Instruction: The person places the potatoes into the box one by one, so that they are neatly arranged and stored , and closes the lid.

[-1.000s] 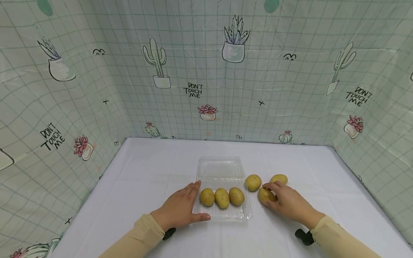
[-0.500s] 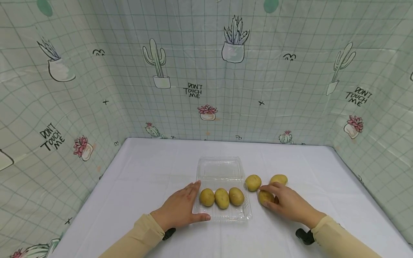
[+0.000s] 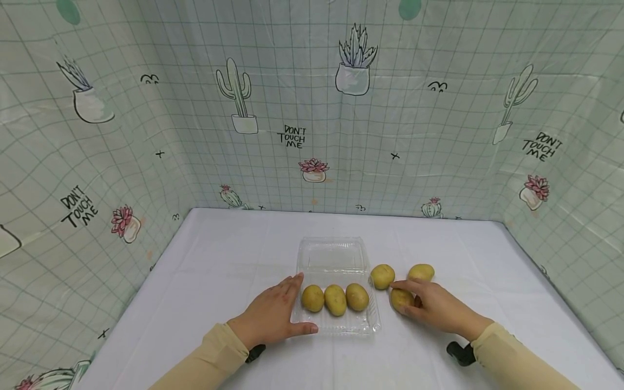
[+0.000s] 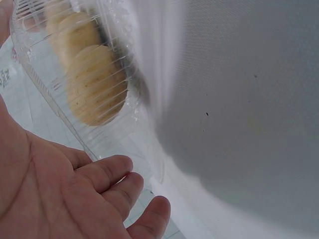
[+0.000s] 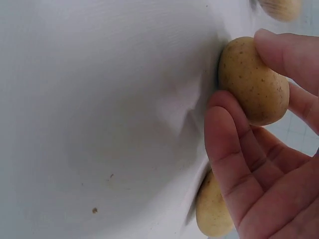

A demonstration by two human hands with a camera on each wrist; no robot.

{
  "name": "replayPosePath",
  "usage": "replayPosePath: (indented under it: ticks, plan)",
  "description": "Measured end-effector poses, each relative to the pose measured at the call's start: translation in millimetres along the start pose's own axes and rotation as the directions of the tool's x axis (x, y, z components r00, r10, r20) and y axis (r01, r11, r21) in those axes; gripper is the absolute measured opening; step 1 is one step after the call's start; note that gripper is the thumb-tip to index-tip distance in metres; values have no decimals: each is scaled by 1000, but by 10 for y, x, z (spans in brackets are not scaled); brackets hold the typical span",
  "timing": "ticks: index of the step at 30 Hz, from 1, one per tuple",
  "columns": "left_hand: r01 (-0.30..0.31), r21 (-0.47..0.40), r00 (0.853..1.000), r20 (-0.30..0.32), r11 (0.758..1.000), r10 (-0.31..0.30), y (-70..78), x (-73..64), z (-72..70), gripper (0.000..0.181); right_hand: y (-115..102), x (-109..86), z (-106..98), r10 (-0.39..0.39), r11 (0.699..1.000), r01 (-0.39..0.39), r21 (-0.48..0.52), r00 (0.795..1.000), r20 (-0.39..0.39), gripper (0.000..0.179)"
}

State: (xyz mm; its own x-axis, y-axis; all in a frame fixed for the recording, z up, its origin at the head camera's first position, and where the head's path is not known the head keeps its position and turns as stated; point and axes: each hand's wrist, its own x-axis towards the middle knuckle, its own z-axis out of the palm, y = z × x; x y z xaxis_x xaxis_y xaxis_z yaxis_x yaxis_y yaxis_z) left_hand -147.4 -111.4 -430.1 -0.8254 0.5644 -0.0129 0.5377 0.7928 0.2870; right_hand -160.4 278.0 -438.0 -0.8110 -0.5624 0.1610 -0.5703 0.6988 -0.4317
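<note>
A clear plastic clamshell box (image 3: pixel 336 328) stands with its lid (image 3: pixel 333 254) folded back. Inside its base, three potatoes (image 3: pixel 335 300) sit in a row, seen through the ribbed wall in the left wrist view. My left hand (image 3: pixel 273 314) rests at the box's left side, fingers extended along it and thumb at the front edge. To the right of the box, my right hand (image 3: pixel 441 309) holds a loose potato (image 5: pixel 253 79) between thumb and fingers, low at the tablecloth. Two more potatoes lie just behind, one by the box's right edge (image 3: pixel 382 277) and one (image 3: pixel 421 272) beyond the fingers.
A white cloth (image 3: pixel 234 244) covers the table. Grid-patterned curtains (image 3: pixel 312 108) with cactus prints hang at the back and both sides. Dark wrist-camera parts (image 3: pixel 460 353) show under the sleeves.
My right hand's fingers have shifted slightly to the left over the loose potato, which stays about where it was. The left hand and the box have not moved.
</note>
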Motion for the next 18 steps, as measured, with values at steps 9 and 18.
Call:
replayPosePath:
  ticks: [9,18]
  plan:
    - [-5,-1,1000,1,1000,5,-3,1,12,107,11,-16,19,17,1000,-17,26,1000,3,49]
    - [-1,2,1000,1,1000,1,-13,4,18,108,29,-12,21,38,998,-39,50,999,22,50]
